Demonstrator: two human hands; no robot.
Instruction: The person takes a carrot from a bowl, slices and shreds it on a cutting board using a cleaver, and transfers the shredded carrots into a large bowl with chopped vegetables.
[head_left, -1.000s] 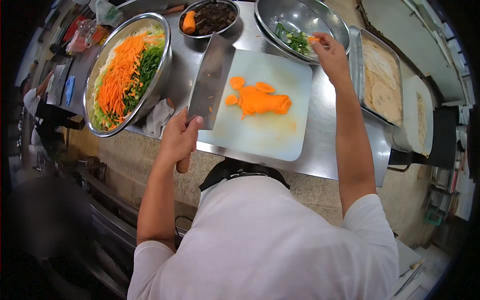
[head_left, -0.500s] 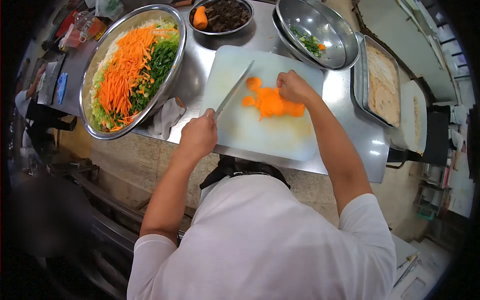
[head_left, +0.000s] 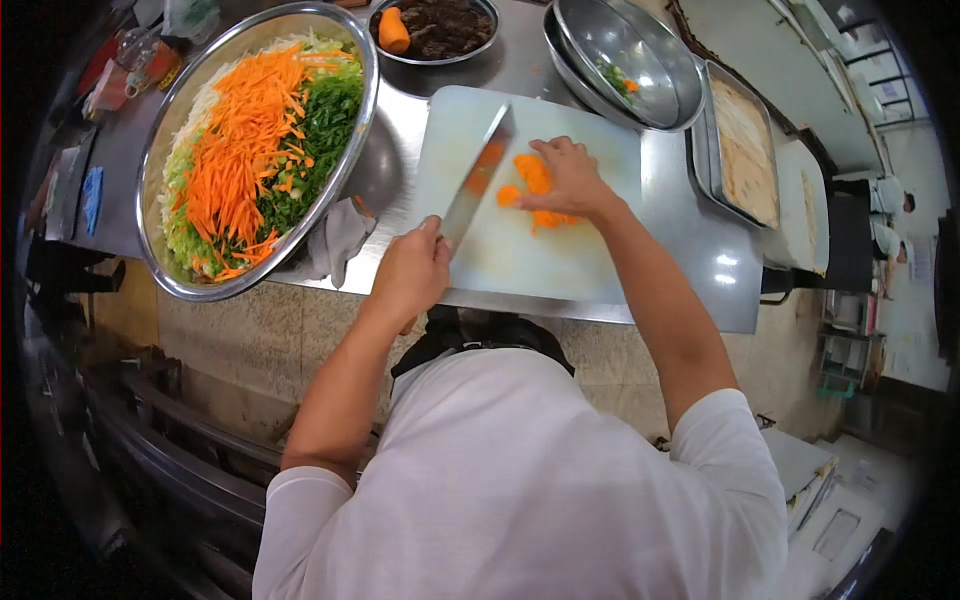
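Orange carrot slices (head_left: pixel 536 175) in a small cluster on the white rectangular plastic cutting board (head_left: pixel 540 268), right of its middle, toward 1 o'clock. My right hand (head_left: pixel 575 180) comes in over them from 4 o'clock, thumb and fingers spread apart around the pile, covering part of it; can't tell how firmly it touches. My left hand (head_left: pixel 412 265) is clamped on the handle of a broad steel cleaver (head_left: pixel 476 190), just beside the slices at 9 o'clock, blade tilted, tip toward 1 o'clock. Orange patches on the blade face: reflection or stuck bits, can't tell. Hands well apart from each other.

Around the board, on the shiny steel counter (head_left: pixel 670 205): big oval-looking steel bowl (head_left: pixel 215 291) at 9 o'clock, with shredded carrot (head_left: pixel 235 140), chopped dark green leaves (head_left: pixel 325 125) and pale shreds. Crumpled grey cloth (head_left: pixel 340 240) between 8 and 9, near the counter edge, beside that bowl. Small steel bowl (head_left: pixel 440 62) at 11, dark brown stuff plus a thick orange carrot piece (head_left: pixel 393 32). Stacked steel bowls (head_left: pixel 650 50) at 1, green and orange bits inside. Rectangular metal tray (head_left: pixel 714 140) between 2 and 3, pale beige contents.
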